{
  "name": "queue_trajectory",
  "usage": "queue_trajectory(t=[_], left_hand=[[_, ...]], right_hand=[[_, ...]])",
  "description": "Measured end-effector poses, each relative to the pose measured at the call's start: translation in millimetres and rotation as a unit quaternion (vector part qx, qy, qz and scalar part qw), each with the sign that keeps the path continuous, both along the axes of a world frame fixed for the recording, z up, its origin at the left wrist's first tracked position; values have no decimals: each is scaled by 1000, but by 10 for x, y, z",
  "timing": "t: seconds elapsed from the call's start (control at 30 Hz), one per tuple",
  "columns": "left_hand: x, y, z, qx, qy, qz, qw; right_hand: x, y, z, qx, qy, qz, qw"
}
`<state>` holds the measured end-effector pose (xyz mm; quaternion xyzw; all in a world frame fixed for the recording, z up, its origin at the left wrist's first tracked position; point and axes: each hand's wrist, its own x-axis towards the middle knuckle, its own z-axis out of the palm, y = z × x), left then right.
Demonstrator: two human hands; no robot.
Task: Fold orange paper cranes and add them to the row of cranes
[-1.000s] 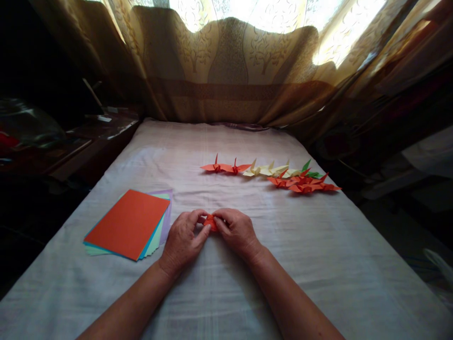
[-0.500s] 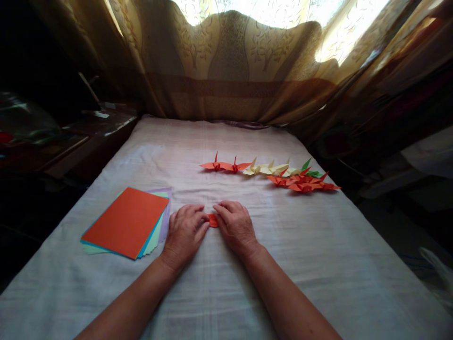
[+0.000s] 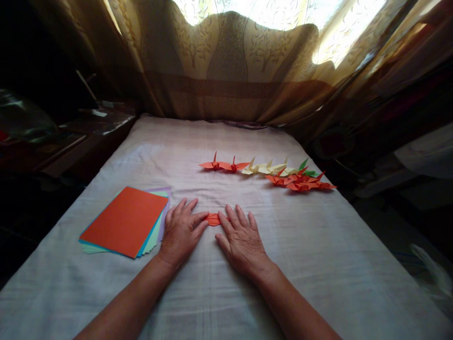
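**One more crane half-folded, a row of finished ones behind**

The fingers (image 3: pixel 193 218) of both hands are spread and laid flat, pinching nothing. Between them a small orange folded paper (image 3: pixel 213 219) lies on the cloth, touched by the left hand (image 3: pixel 182 232) on one side and the right hand (image 3: pixel 243 241) on the other, as if being pressed down along a crease. It is compact and flat, with no wings or neck showing, so by my reading it is somewhere midway through its folds.

Just beside the left hand lies a stack of coloured sheets (image 3: pixel 125 221), orange on top with blue, green and lilac edges peeking out: plenty of paper left unfolded. Farther off, past the hands, a row of paper cranes (image 3: pixel 269 171) stands finished on the white cloth (image 3: pixel 336 255), in orange, cream and green. A patterned curtain (image 3: pixel 230 61) hangs behind.
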<state>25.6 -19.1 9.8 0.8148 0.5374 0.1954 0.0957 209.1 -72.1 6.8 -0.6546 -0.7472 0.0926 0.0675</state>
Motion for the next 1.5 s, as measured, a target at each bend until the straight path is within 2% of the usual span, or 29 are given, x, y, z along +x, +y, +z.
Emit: queue_trajectory(t=[0.27, 0.4, 0.5, 0.7, 0.97, 1.1, 1.23, 1.33, 1.5], left_hand=[[31, -10, 36, -3, 34, 15, 999], [42, -4, 63, -18, 36, 19, 999], [43, 13, 78, -43, 30, 27, 998], [22, 28, 43, -29, 19, 23, 999], [25, 32, -49, 35, -10, -6, 999], [13, 20, -14, 17, -36, -10, 999], [-15, -6, 14, 40, -57, -26, 997], [-29, -3, -4, 50, -70, -33, 996], [-43, 39, -52, 23, -102, -43, 994]], right_hand=[[17, -45, 49, -20, -26, -51, 998], [-137, -74, 46, 10, -12, 5, 1000], [-216, -91, 40, -4, 2, 39, 999], [-51, -189, 41, -16, 4, -6, 1000], [37, -218, 12, 50, 31, -86, 995], [43, -203, 7, 65, 59, -80, 993], [59, -219, 2, 79, 83, -75, 991], [63, -227, -22, 98, 97, -70, 988], [73, -166, -65, 139, 122, -72, 980]])
